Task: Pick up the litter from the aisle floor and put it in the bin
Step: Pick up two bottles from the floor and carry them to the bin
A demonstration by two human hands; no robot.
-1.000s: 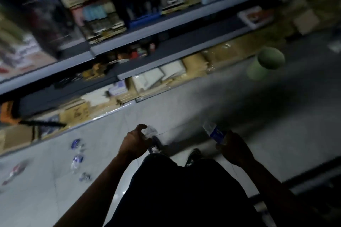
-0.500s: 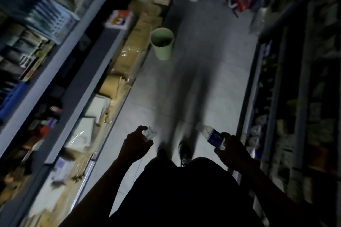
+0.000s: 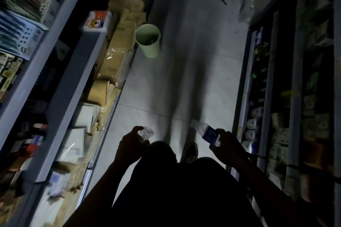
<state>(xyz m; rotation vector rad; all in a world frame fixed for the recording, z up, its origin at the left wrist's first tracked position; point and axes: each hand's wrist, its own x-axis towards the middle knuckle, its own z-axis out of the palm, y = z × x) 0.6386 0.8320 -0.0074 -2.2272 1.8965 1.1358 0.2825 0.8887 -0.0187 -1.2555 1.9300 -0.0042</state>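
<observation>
Head view: hands grip crumpled clear wrapper (image 3: 147,132) and blue-labelled bottle (image 3: 206,131).

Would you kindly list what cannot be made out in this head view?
- Contents of the green bin: too dark inside.
- Clear scrap in the left hand: too small to identify.
- Label of the bottle in the right hand: blurred.
- Right shelves: too dark.

Dim blur hides the bin (image 3: 148,42) contents and right shelf (image 3: 295,97) goods
</observation>
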